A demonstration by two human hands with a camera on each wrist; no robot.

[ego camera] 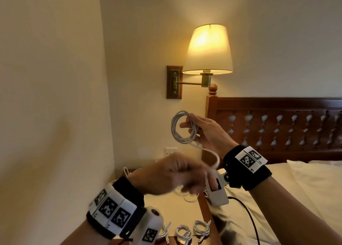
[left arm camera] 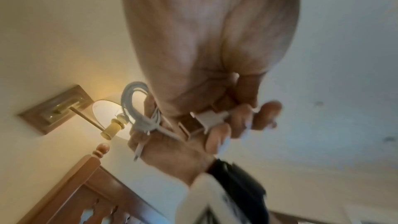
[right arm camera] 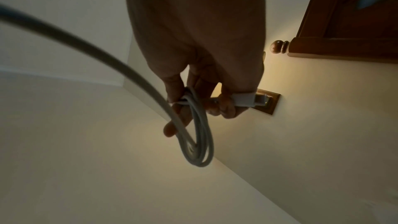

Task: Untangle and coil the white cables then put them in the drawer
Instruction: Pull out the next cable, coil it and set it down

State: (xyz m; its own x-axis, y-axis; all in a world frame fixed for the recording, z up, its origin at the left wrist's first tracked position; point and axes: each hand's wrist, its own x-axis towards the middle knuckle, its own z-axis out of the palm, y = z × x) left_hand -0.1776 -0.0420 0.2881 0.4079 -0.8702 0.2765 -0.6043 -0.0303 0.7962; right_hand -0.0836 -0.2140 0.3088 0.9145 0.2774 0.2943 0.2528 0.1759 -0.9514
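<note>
My right hand [ego camera: 201, 131] is raised in front of the wall and grips a white cable coil [ego camera: 182, 128] of several loops. In the right wrist view the coil [right arm camera: 200, 135] hangs from the fingers [right arm camera: 226, 108], and a white plug [right arm camera: 243, 100] sticks out beside them. The cable's loose tail [ego camera: 215, 158] curves down to my left hand [ego camera: 175, 174], which is blurred. In the left wrist view, the left hand's fingers [left arm camera: 243, 120] curl round a white plug [left arm camera: 210, 117]. The drawer is not in view.
On the nightstand [ego camera: 166, 207] below lie three small coiled white cables [ego camera: 183, 232] at the near edge and a loose white tangle [ego camera: 187, 195] further back. A bed [ego camera: 286, 189] lies to the right. A lit wall lamp [ego camera: 208, 50] hangs above.
</note>
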